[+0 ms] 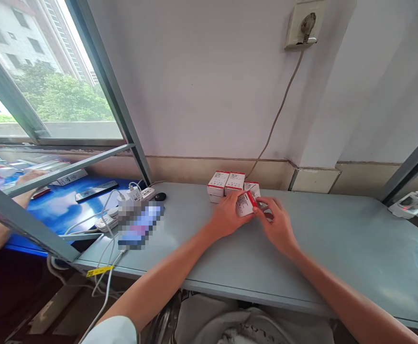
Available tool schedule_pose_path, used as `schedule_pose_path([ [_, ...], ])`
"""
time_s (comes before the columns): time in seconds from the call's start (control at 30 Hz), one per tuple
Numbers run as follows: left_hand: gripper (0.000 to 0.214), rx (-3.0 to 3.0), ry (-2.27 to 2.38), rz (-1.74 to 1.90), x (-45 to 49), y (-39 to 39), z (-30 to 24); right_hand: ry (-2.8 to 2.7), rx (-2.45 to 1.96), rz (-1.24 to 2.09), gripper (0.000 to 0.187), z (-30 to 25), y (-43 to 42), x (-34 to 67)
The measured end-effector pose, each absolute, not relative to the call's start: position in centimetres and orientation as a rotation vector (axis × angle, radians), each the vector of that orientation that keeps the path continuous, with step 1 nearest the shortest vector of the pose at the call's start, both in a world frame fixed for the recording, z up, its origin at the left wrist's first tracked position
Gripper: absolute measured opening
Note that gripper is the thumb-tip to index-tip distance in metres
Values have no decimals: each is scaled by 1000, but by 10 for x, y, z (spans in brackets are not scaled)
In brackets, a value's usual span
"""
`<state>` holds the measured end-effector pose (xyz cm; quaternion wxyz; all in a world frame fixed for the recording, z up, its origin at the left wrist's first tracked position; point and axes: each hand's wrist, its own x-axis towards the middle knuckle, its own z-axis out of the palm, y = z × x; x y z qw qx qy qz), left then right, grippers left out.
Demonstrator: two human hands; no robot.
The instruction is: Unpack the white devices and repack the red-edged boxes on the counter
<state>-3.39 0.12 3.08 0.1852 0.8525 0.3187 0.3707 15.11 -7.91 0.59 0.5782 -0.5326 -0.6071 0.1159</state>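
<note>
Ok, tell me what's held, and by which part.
A red-and-white box: left hand around its left side, right hand at its red end.

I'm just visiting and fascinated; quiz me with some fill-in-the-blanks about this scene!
1. The box in the left hand, with the right hand at its edge, is white and ____.
2. The socket is mounted on the ____.
3. Outdoor trees show through the ____.

Missing words: red; wall; window.

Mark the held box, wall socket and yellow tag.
Held box [244, 205]: head view, on its printed white face.
Wall socket [294, 29]: head view, on the left part of its faceplate.
Yellow tag [99, 271]: head view, middle of its strip.
</note>
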Motion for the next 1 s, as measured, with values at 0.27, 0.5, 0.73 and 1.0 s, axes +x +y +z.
schedule_pose_path([
  [0.27, 78, 2287, 934, 945, -33, -7, 38, -1502, -1242, 76, 34, 8, -82, 151],
  [0.5, 69, 2338, 931, 1026, -29, -9, 36, -1489, -1240, 125, 35, 5, -77, 155],
  [0.73, 70, 2342, 916, 1061, -30, -7, 32, -1522, -1235, 92, 34, 3, -76, 156],
  [1.0, 75, 2249, 908, 1094, -30, -4, 31, -1419, -1252, 92, 48, 3, -75, 154],
])
